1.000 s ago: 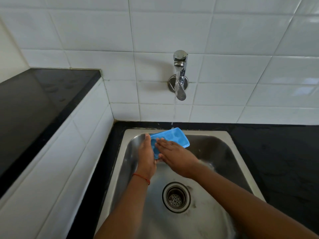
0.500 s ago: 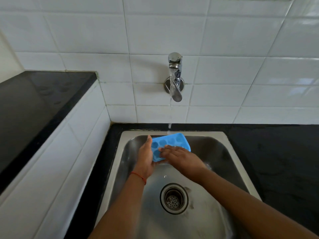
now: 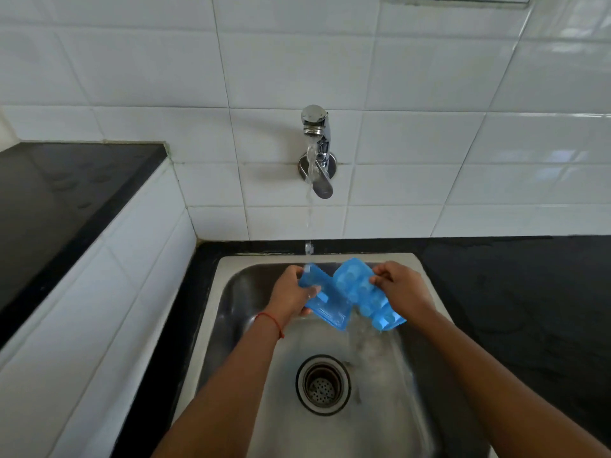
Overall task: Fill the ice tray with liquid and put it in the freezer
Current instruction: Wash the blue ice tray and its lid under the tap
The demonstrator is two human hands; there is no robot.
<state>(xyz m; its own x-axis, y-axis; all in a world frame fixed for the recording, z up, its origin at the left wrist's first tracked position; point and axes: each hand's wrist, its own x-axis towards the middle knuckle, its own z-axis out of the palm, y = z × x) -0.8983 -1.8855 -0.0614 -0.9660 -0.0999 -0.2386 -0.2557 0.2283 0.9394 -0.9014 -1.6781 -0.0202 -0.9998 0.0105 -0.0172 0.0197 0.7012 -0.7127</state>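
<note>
Two blue plastic pieces are held over the steel sink point(image 3: 222, 325). My left hand point(image 3: 287, 294) grips a flat blue lid-like piece point(image 3: 327, 309) by its left edge, right under the thin stream from the wall tap point(image 3: 315, 150). My right hand point(image 3: 401, 289) holds the blue ice tray point(image 3: 358, 287) with round cells by its right edge. The tray tilts down toward me. The two pieces meet in a V, and water spills from their lower edges into the basin.
The drain strainer point(image 3: 323, 385) lies below the hands. Black countertop point(image 3: 515, 292) surrounds the sink on the right and behind. A raised black ledge point(image 3: 59, 200) with a white tiled face stands to the left. White wall tiles fill the back.
The blue tray was in one piece, my right hand resting on it. Now it is apart in two, one piece in each hand, and water pours off them. The camera view tilted down.
</note>
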